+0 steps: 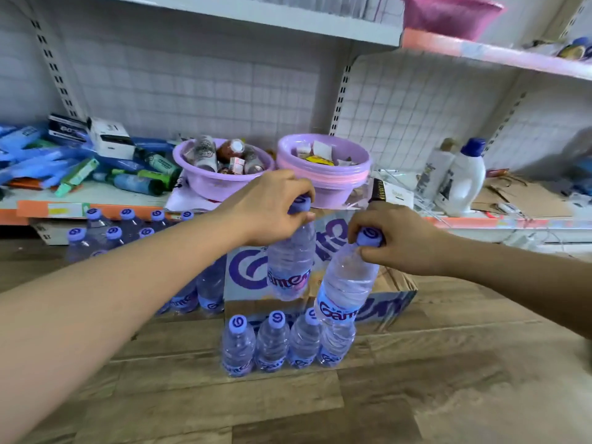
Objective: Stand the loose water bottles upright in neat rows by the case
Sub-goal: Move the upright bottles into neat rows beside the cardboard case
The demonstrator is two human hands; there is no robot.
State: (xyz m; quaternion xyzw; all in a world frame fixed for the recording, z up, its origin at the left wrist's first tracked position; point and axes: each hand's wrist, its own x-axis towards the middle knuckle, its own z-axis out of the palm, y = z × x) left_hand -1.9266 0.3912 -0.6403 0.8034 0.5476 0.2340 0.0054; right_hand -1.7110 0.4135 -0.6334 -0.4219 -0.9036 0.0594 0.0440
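Observation:
My left hand grips the purple cap of a clear water bottle that hangs above the cardboard case. My right hand pinches the cap of a second bottle, tilted, its base over the right end of a front row. That row of several upright bottles stands on the wooden floor in front of the case. More upright bottles stand in rows to the left of the case, partly hidden by my left arm.
A low shelf behind holds two purple basins of small items, white detergent bottles, flat cardboard and a heap of blue packets. Wooden floor stretches in front of the bottle row.

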